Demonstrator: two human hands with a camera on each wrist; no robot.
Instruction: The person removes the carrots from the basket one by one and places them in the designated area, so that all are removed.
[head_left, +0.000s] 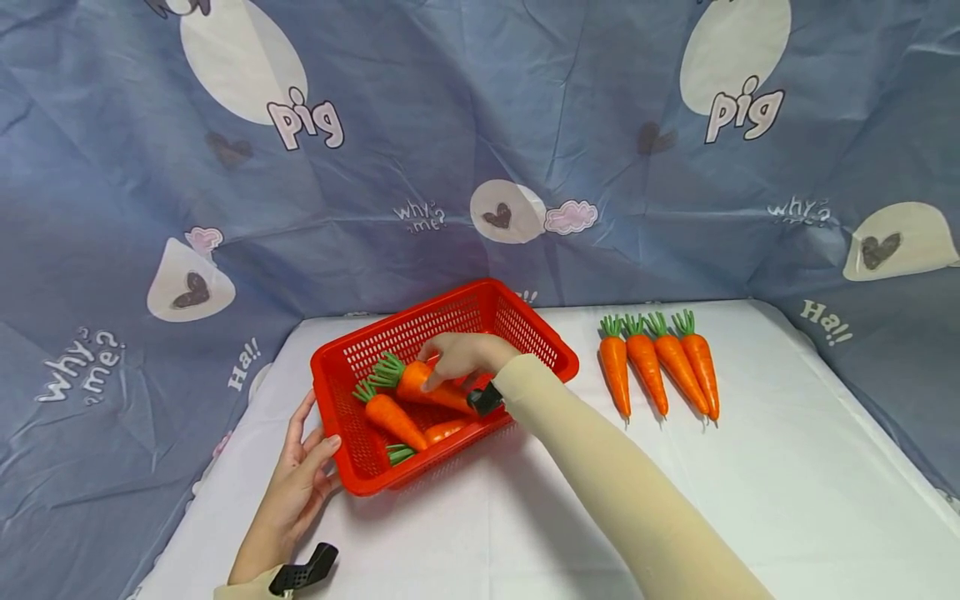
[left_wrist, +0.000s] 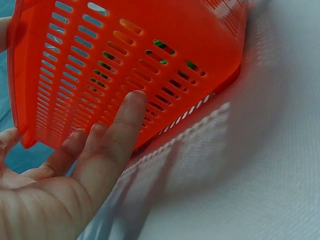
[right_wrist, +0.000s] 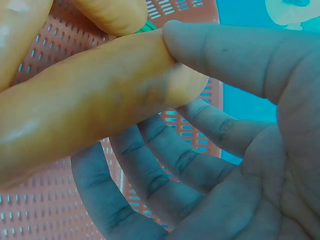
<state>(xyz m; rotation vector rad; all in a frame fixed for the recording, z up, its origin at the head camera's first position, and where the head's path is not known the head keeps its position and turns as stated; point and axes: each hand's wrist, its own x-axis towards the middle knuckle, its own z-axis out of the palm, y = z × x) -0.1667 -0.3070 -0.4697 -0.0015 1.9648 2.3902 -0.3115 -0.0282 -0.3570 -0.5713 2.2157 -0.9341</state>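
A red perforated plastic basket [head_left: 365, 485] stands on the white-covered table, several orange carrots with green tops inside it. At its left end my left hand [head_left: 296, 483] holds the rim, thumb over the edge and fingers against the outer wall [left_wrist: 185, 35]. My right hand [head_left: 459, 357] reaches into the basket and grips a carrot [head_left: 417, 383], thumb on one side and fingers curled beneath it in the right wrist view. Beside that carrot lies another carrot [head_left: 393, 421]. A further carrot [head_left: 446, 431] shows partly near the front wall.
To the right of the basket, several carrots [head_left: 647, 375] lie side by side on the white cloth [head_left: 787, 483], green tops toward the back. Blue printed fabric [head_left: 420, 108] hangs behind and along the sides of the table.
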